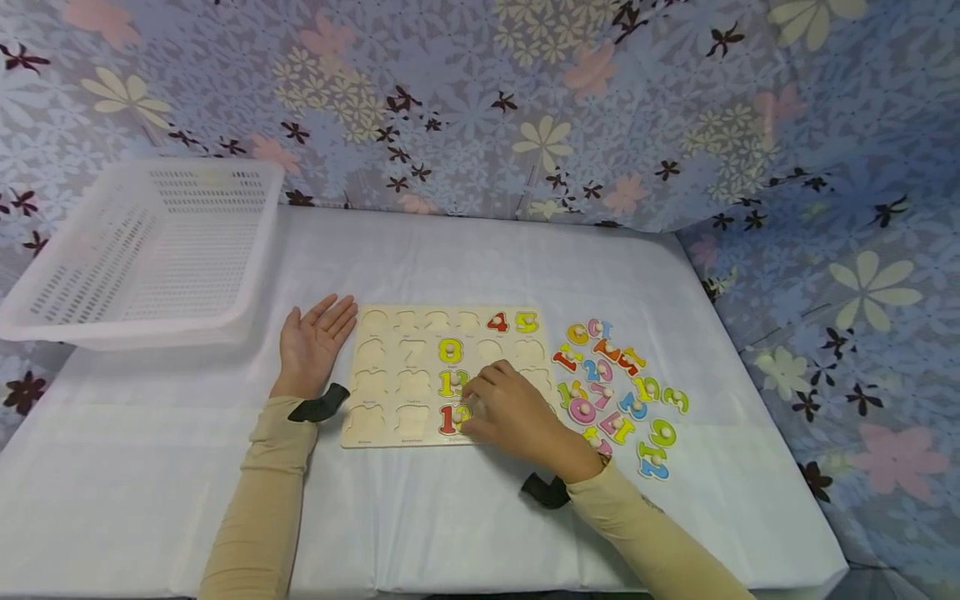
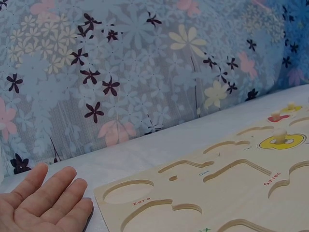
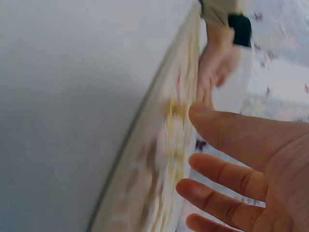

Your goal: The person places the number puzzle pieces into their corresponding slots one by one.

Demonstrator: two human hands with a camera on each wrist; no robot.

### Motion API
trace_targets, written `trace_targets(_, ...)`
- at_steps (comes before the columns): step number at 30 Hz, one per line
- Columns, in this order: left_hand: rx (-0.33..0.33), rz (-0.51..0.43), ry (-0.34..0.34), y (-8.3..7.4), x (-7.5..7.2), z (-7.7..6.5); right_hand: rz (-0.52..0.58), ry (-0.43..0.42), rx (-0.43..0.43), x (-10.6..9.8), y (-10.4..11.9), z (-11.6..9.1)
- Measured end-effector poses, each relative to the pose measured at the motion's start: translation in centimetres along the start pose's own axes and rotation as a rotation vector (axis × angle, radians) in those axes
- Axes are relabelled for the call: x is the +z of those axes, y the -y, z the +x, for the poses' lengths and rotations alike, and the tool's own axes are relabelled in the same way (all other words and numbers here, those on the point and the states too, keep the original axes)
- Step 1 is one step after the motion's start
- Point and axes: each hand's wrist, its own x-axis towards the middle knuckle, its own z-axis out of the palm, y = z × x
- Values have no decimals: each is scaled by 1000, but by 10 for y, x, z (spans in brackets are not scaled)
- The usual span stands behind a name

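A wooden number puzzle board (image 1: 412,441) lies flat on the table. Seated in its recesses are a red 4 (image 1: 497,322), a yellow 5 (image 1: 527,322), a yellow 8 (image 1: 451,351), a yellow-green two-digit piece (image 1: 448,384) and a red-and-yellow two-digit piece (image 1: 447,420). My right hand (image 1: 517,417) hovers over the board beside those two-digit pieces, partly covering them. In the right wrist view, its thumb and fingers are apart with nothing between them. My left hand (image 1: 309,346) rests palm up on the table, left of the board, holding nothing.
Loose knobbed number pieces lie in a cluster right of the board, among them a green 3 (image 1: 676,400) and a pink 0 (image 1: 582,410). A white plastic basket (image 1: 255,275) stands at the back left. A flowered curtain (image 1: 465,108) hangs behind the white-covered table (image 1: 450,517).
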Motion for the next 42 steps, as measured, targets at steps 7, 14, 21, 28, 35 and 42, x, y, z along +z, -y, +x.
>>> trace_targets(7, 4, -17, -7, -1, -1, -2, 21, -86, 153, -30, -51, -31)
trace_targets(14, 10, -42, -11, -2, -3, -1, 7, -134, 424, -65, -110, -71)
trace_targets(21, 13, -29, -4, -2, -4, 0, -50, -113, 490, -81, -145, -81)
trace_targets(28, 13, -15, -5, 0, -5, 3, -118, -29, 430, -83, -162, -85)
trace_targets(35, 7, -8, 3, 1, -4, 4, -123, 40, 457, -81, -169, -84)
trace_targets(42, 9, -10, -3, 1, -3, 2, -117, 45, 438, -75, -177, -80)
